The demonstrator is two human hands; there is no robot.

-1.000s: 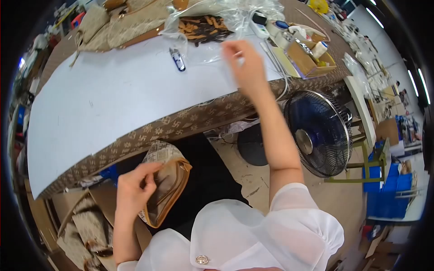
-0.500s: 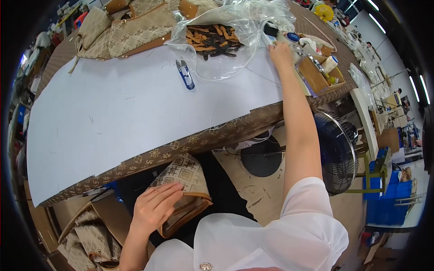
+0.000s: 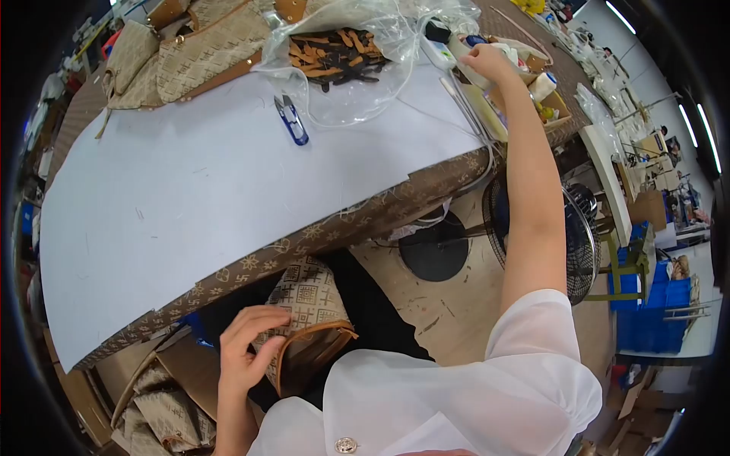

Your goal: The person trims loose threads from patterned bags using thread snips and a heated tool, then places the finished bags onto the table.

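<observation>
A patterned beige bag piece point(image 3: 310, 296) with brown edging lies on my lap, its opening toward me. My left hand point(image 3: 251, 346) rests at its left side, thumb apart from the fingers, which lie against the fabric. My right hand point(image 3: 490, 64) reaches out over the far right of the table, at the bottles beside the small box point(image 3: 559, 114); its fingers are bent together and what they hold, if anything, is too small to tell. Blue thread snips point(image 3: 292, 123) lie on the white table sheet point(image 3: 190, 182).
Dark and tan strips point(image 3: 338, 57) lie in a clear plastic bag point(image 3: 395, 91). Patterned bags point(image 3: 205, 57) sit at the back left. A fan point(image 3: 582, 243) stands right of my arm. More bags point(image 3: 167, 418) fill a carton at lower left.
My right hand has moved from over the table to the bottles at the right. My left hand has shifted on the bag piece, and the piece now lies with its patterned side more visible.
</observation>
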